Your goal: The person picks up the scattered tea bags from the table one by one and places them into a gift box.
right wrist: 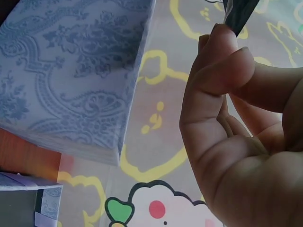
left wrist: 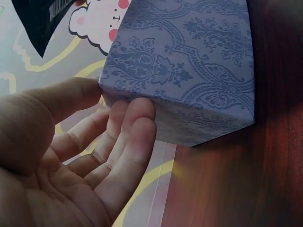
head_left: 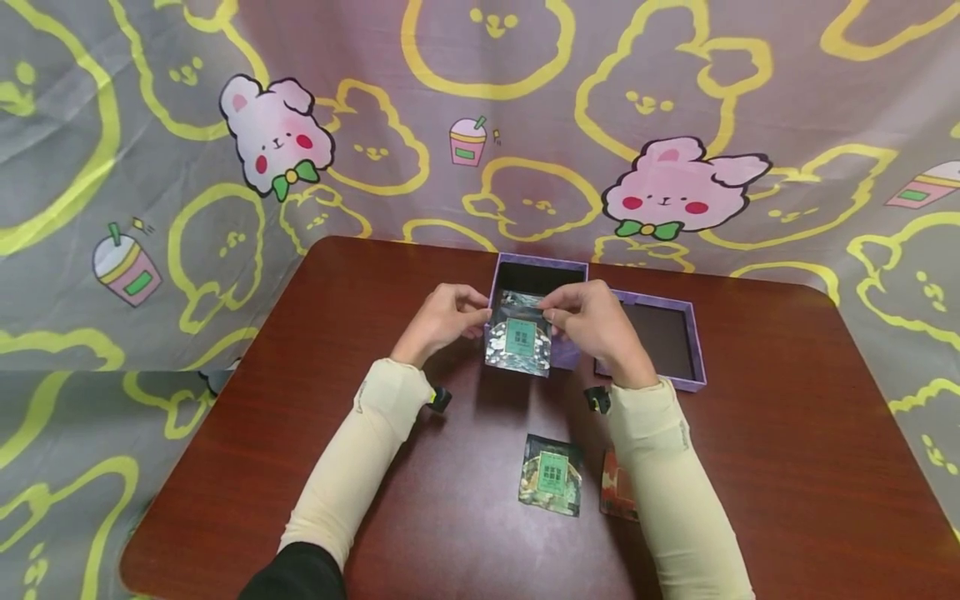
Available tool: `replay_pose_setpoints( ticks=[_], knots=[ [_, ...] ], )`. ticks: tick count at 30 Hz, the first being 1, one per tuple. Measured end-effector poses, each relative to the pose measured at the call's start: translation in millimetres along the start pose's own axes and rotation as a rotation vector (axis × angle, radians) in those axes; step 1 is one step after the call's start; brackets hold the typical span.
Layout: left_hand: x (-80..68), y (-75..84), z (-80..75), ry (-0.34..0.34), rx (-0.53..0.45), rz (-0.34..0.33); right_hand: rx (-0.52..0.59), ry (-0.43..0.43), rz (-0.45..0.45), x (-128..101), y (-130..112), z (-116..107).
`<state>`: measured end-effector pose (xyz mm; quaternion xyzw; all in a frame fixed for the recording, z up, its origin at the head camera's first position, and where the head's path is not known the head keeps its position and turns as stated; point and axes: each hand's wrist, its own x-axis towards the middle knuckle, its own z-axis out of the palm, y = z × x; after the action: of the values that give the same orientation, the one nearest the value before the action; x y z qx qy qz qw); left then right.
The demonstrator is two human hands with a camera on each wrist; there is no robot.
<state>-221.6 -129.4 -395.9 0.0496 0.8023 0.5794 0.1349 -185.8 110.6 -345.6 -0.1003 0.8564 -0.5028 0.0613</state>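
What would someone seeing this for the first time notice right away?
Two hands, the left hand and the right hand, hold a shiny packet over an open purple box at the far middle of the brown table. Behind hangs a cloth with pink cartoon bunnies.

Brown table (head_left: 787, 467), bunny-print cloth backdrop (head_left: 150, 125)

We are looking down from head height over the desk (head_left: 750, 467); both wrist cameras are viewing the purple box (left wrist: 189, 66) closely from below.
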Motion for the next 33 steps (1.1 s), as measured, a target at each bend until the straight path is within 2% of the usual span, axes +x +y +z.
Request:
replay_pose_setpoints(
  ticks=[10, 16, 25, 33],
  knots=[
    [0.8, -1.7, -1.6, -0.003, 0.017, 0.008, -0.008, 0.016, 0.015, 15, 1, -7],
    [0.7, -2.0, -2.0, -0.01, 0.028, 0.032, -0.044, 0.026, 0.026, 25, 3, -9],
    [0.3, -2.2, -2.2, -0.012, 0.018, 0.033, -0.081, 0.061, 0.033, 41, 6, -11],
    [0.0, -1.2, -2.4, -0.013, 0.025, 0.042, -0.062, 0.058, 0.07, 54, 6, -14]
  ],
)
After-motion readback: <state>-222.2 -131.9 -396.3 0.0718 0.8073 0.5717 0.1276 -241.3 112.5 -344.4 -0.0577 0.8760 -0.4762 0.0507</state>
